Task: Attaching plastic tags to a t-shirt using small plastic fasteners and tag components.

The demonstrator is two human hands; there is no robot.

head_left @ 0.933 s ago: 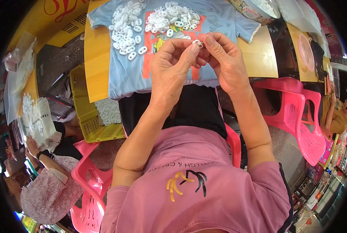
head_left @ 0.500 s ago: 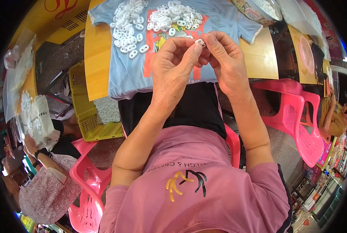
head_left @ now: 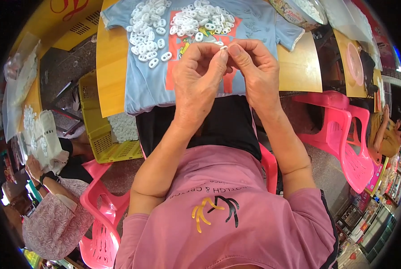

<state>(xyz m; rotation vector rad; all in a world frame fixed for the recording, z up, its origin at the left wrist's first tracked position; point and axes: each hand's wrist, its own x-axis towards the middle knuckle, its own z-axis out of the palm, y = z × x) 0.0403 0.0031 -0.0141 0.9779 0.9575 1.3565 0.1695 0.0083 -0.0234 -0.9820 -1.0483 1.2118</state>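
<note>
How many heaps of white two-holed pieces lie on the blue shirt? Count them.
2: the left heap, on the left part of the blue shirt; the right heap, near its middle. Neither is hidden.

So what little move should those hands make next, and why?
Perhaps turn the white piece slightly to check it: the left hand pinches it, the right hand closes in beside it, and fingers hide most of it, so its holes can't be made out.
</note>
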